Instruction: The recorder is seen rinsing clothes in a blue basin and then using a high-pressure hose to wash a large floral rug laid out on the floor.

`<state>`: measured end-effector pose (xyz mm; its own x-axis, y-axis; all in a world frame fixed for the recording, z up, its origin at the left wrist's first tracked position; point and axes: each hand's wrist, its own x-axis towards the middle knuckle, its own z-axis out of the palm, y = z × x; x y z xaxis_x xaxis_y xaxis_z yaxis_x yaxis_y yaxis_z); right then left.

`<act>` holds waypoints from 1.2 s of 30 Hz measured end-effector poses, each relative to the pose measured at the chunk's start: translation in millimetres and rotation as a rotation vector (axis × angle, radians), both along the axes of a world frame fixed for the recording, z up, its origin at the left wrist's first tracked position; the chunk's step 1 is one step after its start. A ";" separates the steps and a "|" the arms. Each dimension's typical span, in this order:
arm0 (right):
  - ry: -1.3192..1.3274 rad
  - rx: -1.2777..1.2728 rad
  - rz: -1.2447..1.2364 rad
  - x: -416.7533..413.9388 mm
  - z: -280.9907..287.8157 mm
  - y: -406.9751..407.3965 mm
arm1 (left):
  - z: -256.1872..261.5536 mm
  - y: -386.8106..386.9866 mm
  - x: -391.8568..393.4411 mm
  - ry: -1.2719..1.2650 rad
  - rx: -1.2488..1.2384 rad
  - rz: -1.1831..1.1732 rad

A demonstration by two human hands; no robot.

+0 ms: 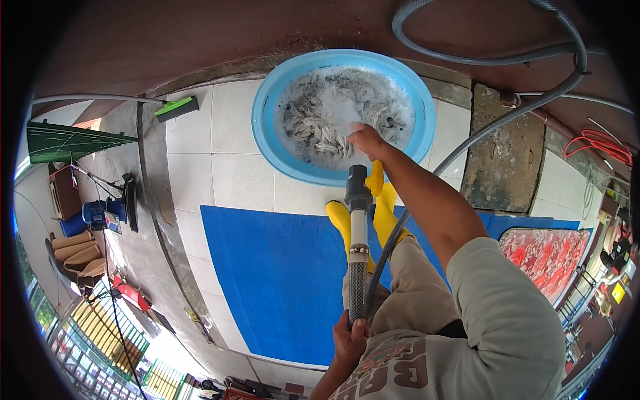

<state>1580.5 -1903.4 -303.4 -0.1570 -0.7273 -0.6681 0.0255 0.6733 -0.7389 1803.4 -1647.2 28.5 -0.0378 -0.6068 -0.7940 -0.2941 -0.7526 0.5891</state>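
My left hand (pixel 351 332) grips a clear braided hose (pixel 357 287) low in front of my body. The hose is clamped to a white pipe (pixel 359 227) that ends in a grey PVC ball valve (pixel 357 185) with a yellow handle (pixel 376 178). A blurred white spray of water (pixel 342 107) lands in the light-blue oval basin (pixel 265 145). Soaked greyish cloth (pixel 320 132) lies inside among suds and dirty water. My right hand (pixel 369 142) reaches over the basin's near side, its fingertips at the spray; the spray blurs them, and no held object shows.
Yellow boots (pixel 340 217) stand on and by a blue mat (pixel 270 280). A grey hose (pixel 500 122) arcs down on the right past my arm. A green squeegee (pixel 176 108) lies left of the basin. A floor machine (pixel 112 210) and a red patterned carpet (pixel 542 255) flank the mat.
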 end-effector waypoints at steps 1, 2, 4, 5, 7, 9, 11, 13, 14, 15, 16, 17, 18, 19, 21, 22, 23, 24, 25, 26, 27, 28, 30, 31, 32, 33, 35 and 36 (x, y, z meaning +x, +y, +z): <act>0.032 0.022 -0.041 -8.3 2.3 0.4 | -1.6 -2.0 -4.3 0.012 -0.003 -0.009; 0.062 0.045 -0.081 -15.9 4.3 0.1 | -2.9 -3.8 -8.2 0.037 0.005 0.011; 0.104 0.062 -0.041 -21.5 10.6 -0.6 | -4.6 -4.2 -10.9 0.057 0.015 0.031; 0.141 0.079 0.003 -23.8 13.6 -0.8 | -7.5 -3.9 -11.2 0.056 0.010 0.034; 0.040 0.118 -0.005 -23.1 23.5 2.0 | -7.9 -7.4 -12.1 0.045 0.005 0.042; -0.047 0.156 -0.021 -26.9 30.0 10.3 | -9.9 -15.7 -19.0 0.035 0.048 0.083; -0.296 0.141 -0.337 -30.1 26.6 24.3 | -15.0 -23.3 -28.1 0.039 0.062 0.099; -0.313 0.170 -0.368 -26.2 34.9 42.1 | -23.7 -31.8 -36.8 0.028 0.076 0.124; -0.327 0.200 -0.400 -22.6 40.8 53.4 | -29.7 -37.7 -43.2 0.051 0.076 0.149; -0.344 0.223 -0.357 -13.0 57.4 64.8 | -35.9 -42.5 -48.4 0.068 0.076 0.177; -0.370 0.247 -0.307 3.0 79.4 76.4 | -44.2 -46.7 -51.3 0.053 0.073 0.187; -0.484 0.281 -0.267 17.4 104.1 90.5 | -54.6 -50.3 -55.9 0.074 0.087 0.225; -0.534 0.313 -0.229 21.7 122.8 101.0 | -62.3 -55.6 -68.7 0.115 0.101 0.248; -0.534 0.277 -0.201 30.2 154.5 106.2 | -70.8 -60.1 -76.8 0.105 0.102 0.251; -0.407 0.123 -0.159 31.5 161.6 124.6 | -84.5 -69.5 -105.8 0.130 0.098 0.235; -0.315 0.196 -0.139 28.9 188.1 119.1 | -91.4 -67.7 -108.4 0.109 0.091 0.241; -0.221 0.265 -0.121 25.6 205.6 114.7 | -97.3 -65.1 -111.5 0.174 0.065 0.254; -0.049 0.176 -0.108 18.1 207.7 116.5 | -98.1 -67.2 -121.2 0.251 0.045 0.256; -0.056 0.174 -0.118 9.4 204.0 120.4 | -97.7 -68.2 -130.7 0.244 0.043 0.246; 0.007 0.186 -0.030 0.2 196.2 125.3 | -96.3 -68.7 -139.5 0.295 0.089 0.244; 0.076 0.199 0.056 -9.7 189.0 130.7 | -92.3 -70.3 -146.7 0.350 0.137 0.241; 0.063 0.226 -0.011 -16.1 183.5 132.5 | -99.3 -68.9 -140.4 0.439 0.239 0.172; 0.160 0.201 0.046 -34.2 178.8 138.5 | -113.7 -66.8 -139.3 0.447 0.327 0.231; 0.251 0.178 0.116 -38.7 188.9 129.9 | -120.1 -68.0 -134.7 0.448 0.415 0.306; 0.163 0.265 0.153 -50.4 201.0 124.4 | -130.0 -75.2 -127.7 0.440 0.407 0.298; 0.173 0.264 0.134 -58.1 202.7 127.8 | -143.3 -88.7 -125.0 0.437 0.352 0.220; 0.277 0.189 0.138 -66.0 202.0 141.9 | -161.5 -126.7 -125.3 0.378 0.282 0.167; 0.264 0.193 0.127 -67.1 205.5 146.7 | -168.6 -150.0 -128.3 0.324 0.267 0.193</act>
